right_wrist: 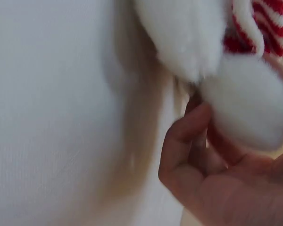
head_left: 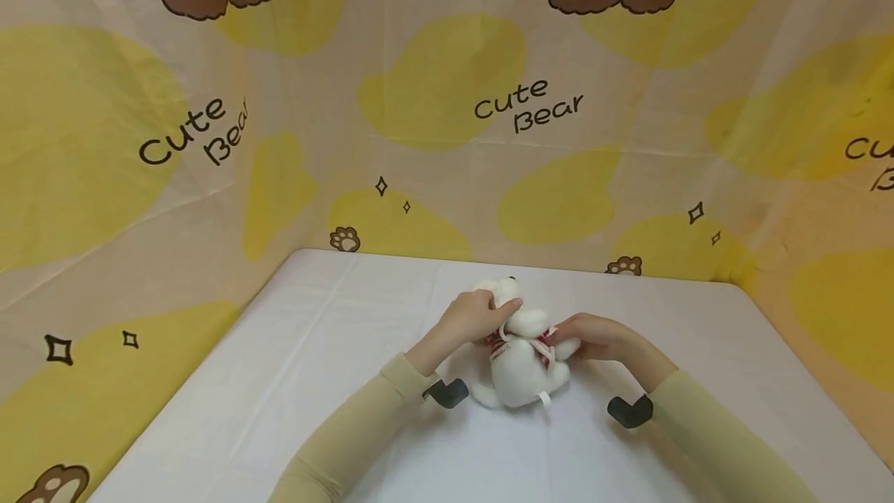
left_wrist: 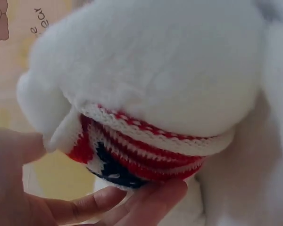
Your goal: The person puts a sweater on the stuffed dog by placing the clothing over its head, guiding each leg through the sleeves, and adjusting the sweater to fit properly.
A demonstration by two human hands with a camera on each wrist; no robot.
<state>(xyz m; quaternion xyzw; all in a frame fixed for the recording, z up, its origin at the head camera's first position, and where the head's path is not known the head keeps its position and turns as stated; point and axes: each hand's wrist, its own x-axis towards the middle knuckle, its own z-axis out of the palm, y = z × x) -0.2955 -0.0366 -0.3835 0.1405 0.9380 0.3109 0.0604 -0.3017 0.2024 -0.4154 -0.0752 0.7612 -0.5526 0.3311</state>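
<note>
A white plush toy point(head_left: 520, 375), with a dark nose tip at its far end, rests on the table between both hands. It wears a knitted sweater point(left_wrist: 146, 150) striped red and white with a navy patch. My left hand point(head_left: 475, 317) grips the toy near the head; in the left wrist view its fingers lie along the sweater and the thumb is by a white limb. On the other side, my right hand point(head_left: 594, 336) has its fingers curled round a fluffy white limb point(right_wrist: 250, 101), close to the sweater's edge. A small white tag point(head_left: 545, 400) hangs from the toy's near side.
The white table point(head_left: 349, 317) runs back to a fabric backdrop point(head_left: 433, 84) with yellow patches and "Cute Bear" lettering, which also rises at both sides. A dark wrist mount point(head_left: 447, 393) juts from the left sleeve, and another mount point(head_left: 630, 412) from the right.
</note>
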